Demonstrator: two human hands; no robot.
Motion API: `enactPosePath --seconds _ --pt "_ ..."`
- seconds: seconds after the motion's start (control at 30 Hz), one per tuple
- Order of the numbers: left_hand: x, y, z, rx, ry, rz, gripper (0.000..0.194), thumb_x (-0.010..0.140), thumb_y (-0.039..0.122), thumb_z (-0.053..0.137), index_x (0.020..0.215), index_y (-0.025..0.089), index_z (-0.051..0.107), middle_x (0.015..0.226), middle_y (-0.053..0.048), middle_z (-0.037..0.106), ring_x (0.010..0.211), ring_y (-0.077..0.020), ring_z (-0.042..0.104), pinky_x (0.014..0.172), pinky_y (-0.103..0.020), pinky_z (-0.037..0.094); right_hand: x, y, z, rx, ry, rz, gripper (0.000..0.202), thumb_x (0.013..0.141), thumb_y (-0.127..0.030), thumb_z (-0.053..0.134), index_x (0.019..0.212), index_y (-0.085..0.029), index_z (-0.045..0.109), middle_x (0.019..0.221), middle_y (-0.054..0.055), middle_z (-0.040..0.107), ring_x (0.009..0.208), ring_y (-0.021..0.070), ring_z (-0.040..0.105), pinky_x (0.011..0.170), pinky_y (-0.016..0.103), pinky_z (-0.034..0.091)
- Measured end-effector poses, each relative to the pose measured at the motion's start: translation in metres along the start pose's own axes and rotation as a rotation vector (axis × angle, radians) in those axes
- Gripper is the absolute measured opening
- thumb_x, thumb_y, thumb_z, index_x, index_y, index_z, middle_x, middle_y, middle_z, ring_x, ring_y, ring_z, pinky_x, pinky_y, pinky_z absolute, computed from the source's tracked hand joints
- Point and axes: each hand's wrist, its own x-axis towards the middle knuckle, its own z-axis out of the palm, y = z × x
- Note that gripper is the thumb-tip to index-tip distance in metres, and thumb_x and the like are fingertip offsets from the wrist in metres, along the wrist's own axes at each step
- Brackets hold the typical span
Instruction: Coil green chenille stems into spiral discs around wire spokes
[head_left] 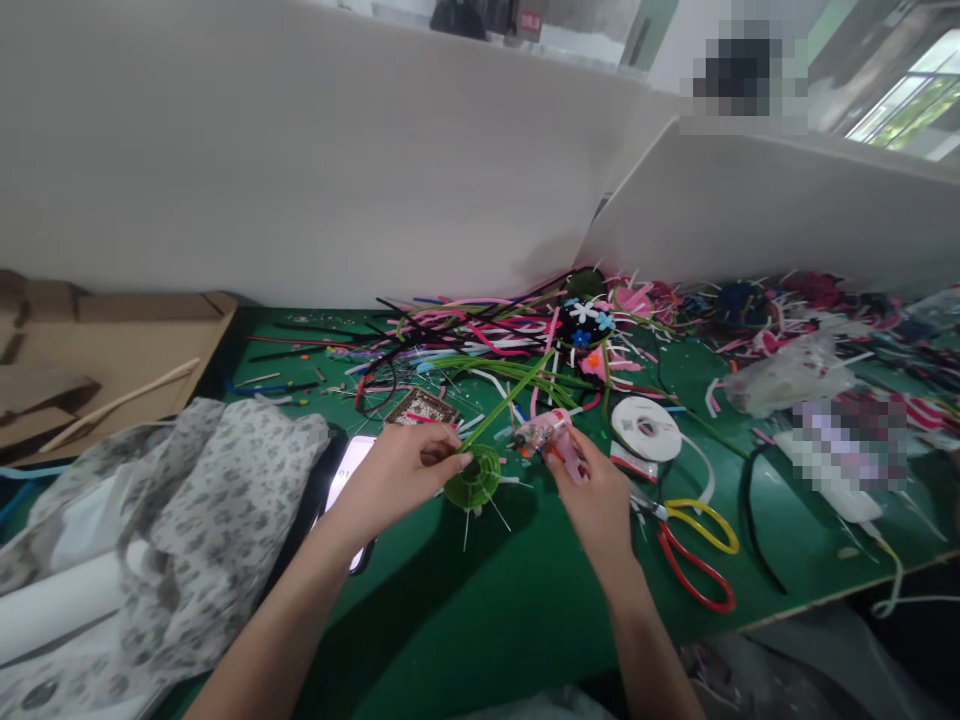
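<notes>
My left hand (409, 470) pinches a round green woven piece (474, 480) at its upper left edge. Thin pale wires stick out from the bottom of the piece, and long green strips (514, 395) run up and right from it. My right hand (592, 485) is closed around a pink glue gun (568, 455), whose dark nozzle points left toward the green piece. A small gap separates the nozzle from the piece.
Red-and-yellow-handled scissors (697, 560) and a white ribbon spool (645, 430) lie to the right. A lit phone (349, 480) and patterned cloth (217, 510) are at left. Coloured strips (487, 330) are piled at the back before a white partition (300, 160).
</notes>
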Motion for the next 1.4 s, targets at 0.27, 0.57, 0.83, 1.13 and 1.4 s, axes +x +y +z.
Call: enactPosePath --seconds 0.27,0.57,0.83,1.13,1.4 --pt "-0.0024 0.0017 0.0020 0.024 -0.015 0.024 0.019 0.084 0.035 0.057 0.075 0.019 0.063 0.066 0.001 0.065 0.063 -0.0162 0.062 0.058 -0.025 0.044 0.0009 -0.0016 0.0037 -0.047 -0.013 -0.033 0.041 0.083 -0.033 0.057 0.120 -0.014 0.063 0.105 0.014 0.071 0.091 0.0290 0.066 0.078 0.039 0.052" --pt "-0.0018 -0.0008 0.0013 -0.013 -0.011 0.012 0.018 0.084 0.034 0.058 0.074 0.019 0.062 0.067 0.001 0.065 0.064 -0.0150 0.062 0.058 -0.024 0.043 -0.0023 0.0002 0.0059 -0.021 -0.006 -0.051 0.041 0.083 -0.032 0.057 0.119 -0.014 0.064 0.107 0.014 0.071 0.091 0.0284 0.066 0.078 0.038 0.052" --pt "-0.0019 0.0001 0.0015 0.003 -0.012 0.012 0.018 0.084 0.034 0.058 0.074 0.019 0.062 0.066 0.002 0.065 0.063 -0.0145 0.062 0.058 -0.024 0.043 -0.0023 0.0016 0.0057 -0.018 -0.019 -0.050 0.041 0.083 -0.031 0.057 0.120 -0.013 0.064 0.106 0.014 0.071 0.092 0.0294 0.066 0.080 0.040 0.051" --pt "-0.0028 0.0003 0.0003 0.011 -0.012 0.024 0.019 0.084 0.034 0.058 0.074 0.019 0.062 0.066 0.002 0.065 0.062 -0.0142 0.060 0.056 -0.024 0.041 -0.0024 -0.0009 0.0049 -0.038 -0.014 -0.048 0.042 0.083 -0.033 0.057 0.120 -0.014 0.064 0.102 0.013 0.072 0.087 0.0276 0.067 0.074 0.037 0.052" --pt "-0.0023 0.0008 0.0006 0.020 -0.008 0.031 0.018 0.084 0.034 0.057 0.074 0.019 0.062 0.066 0.002 0.063 0.062 -0.0139 0.059 0.057 -0.024 0.041 -0.0031 -0.0004 0.0055 -0.021 -0.005 -0.052 0.043 0.083 -0.034 0.057 0.120 -0.013 0.064 0.104 0.014 0.071 0.088 0.0284 0.067 0.077 0.039 0.052"
